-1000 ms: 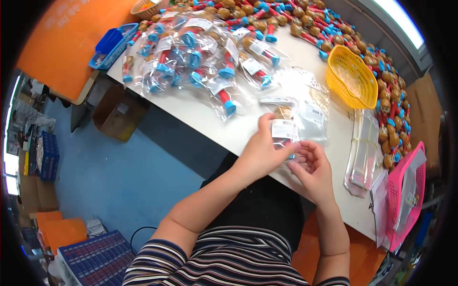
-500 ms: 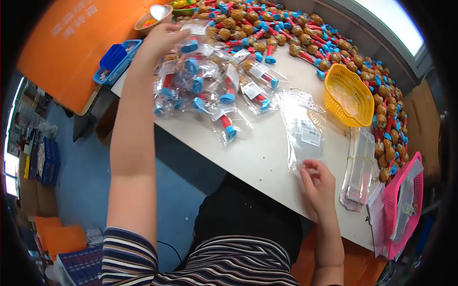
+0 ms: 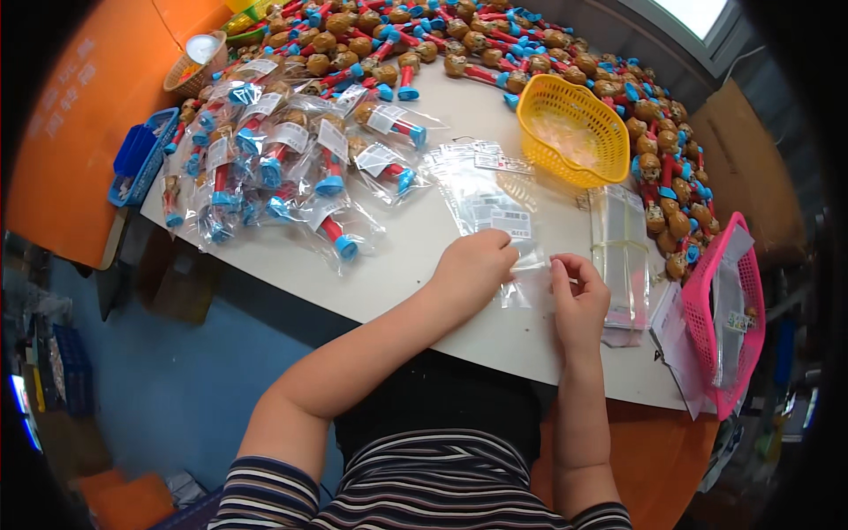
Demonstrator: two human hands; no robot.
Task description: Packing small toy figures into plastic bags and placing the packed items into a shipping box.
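A fan of clear plastic bags [image 3: 481, 190] with printed white labels lies flat on the table before me. My left hand [image 3: 475, 269] is closed over the near end of the bags, its fingertips partly hidden, pinching a bag there. My right hand [image 3: 581, 302] is curled at the right edge of the same bag, thumb and fingertips closed on it. To the left lies a heap of bagged figures [image 3: 287, 141], red and blue with brown round heads, each in a clear bag.
Many loose figures [image 3: 649, 168] line the back and right of the table. A yellow basket [image 3: 618, 132] holds small clear pieces. Nearby are a banded bag stack [image 3: 618, 256], a pink basket [image 3: 693, 318], a blue basket [image 3: 119, 181] and a wicker basket [image 3: 181, 84].
My left hand has come from the heap of bagged figures back to the plastic bags, leaving a bagged figure behind. My right hand stays by the bags. The view has shifted.
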